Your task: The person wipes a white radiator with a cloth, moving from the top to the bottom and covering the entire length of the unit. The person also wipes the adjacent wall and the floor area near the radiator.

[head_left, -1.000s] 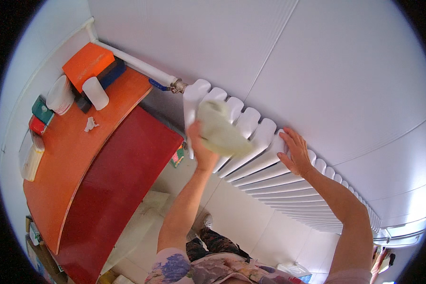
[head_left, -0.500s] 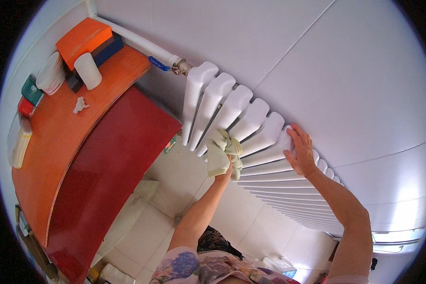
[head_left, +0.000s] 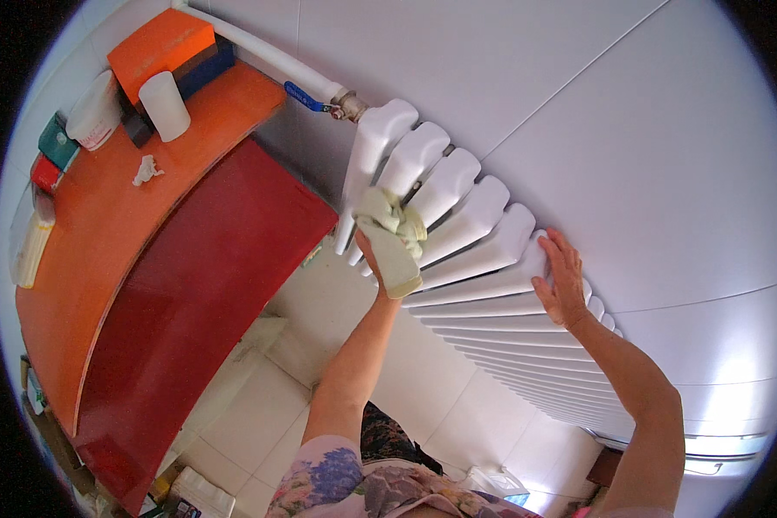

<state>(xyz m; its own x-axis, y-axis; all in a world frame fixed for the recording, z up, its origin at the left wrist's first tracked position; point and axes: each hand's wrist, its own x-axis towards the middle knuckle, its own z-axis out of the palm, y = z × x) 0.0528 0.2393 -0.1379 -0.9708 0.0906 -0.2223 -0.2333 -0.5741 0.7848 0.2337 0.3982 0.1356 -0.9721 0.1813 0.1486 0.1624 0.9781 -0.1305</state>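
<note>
A white column radiator [head_left: 457,177] runs along the wall, its rounded tops side by side. My left hand [head_left: 373,259] is closed round a pale green cloth [head_left: 393,255], pressing it against the columns near the valve end. Folds of the cloth cover most of the fingers, and one end hangs down over the wrist. My right hand [head_left: 564,281] rests on the top of a column farther right, fingers spread and holding nothing.
A blue-handled valve [head_left: 311,97] joins the radiator to a white pipe [head_left: 263,56]. At left stands an orange-topped desk [head_left: 207,138] with a dark red panel [head_left: 207,285]. On it are a white cup [head_left: 164,106], an orange box [head_left: 160,52] and a white tub [head_left: 95,112].
My left hand has moved the cloth left and up along the radiator, toward the valve. My right hand stays on nearly the same column. The view has shifted slightly.
</note>
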